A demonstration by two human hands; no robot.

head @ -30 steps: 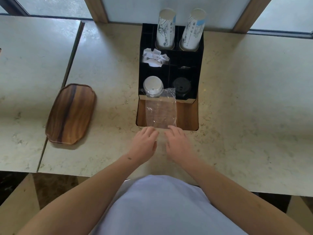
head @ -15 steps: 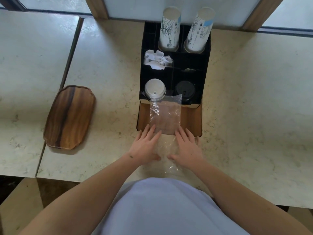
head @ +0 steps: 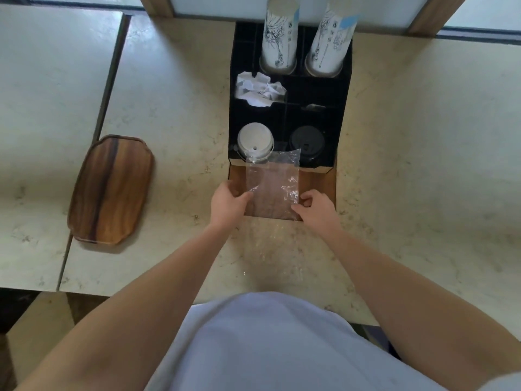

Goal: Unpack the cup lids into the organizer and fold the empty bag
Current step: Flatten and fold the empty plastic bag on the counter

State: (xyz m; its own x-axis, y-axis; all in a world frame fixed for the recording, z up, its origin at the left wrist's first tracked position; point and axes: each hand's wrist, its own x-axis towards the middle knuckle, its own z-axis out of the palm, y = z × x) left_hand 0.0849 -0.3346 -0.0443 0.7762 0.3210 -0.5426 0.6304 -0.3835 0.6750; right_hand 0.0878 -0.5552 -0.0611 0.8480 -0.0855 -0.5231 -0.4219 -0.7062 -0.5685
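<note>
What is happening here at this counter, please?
A person is handling an empty clear plastic bag that lies stretched from the counter up over the front of a black organizer. The left hand and the right hand each pinch one side edge of it, apparently to fold it. White lids and black lids already sit in the two front compartments. A wooden tray lies untouched to the left.

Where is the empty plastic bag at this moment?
In the head view the plastic bag lies at centre, over the organizer's wooden front, between the left hand and right hand, just below the white lids.
</note>
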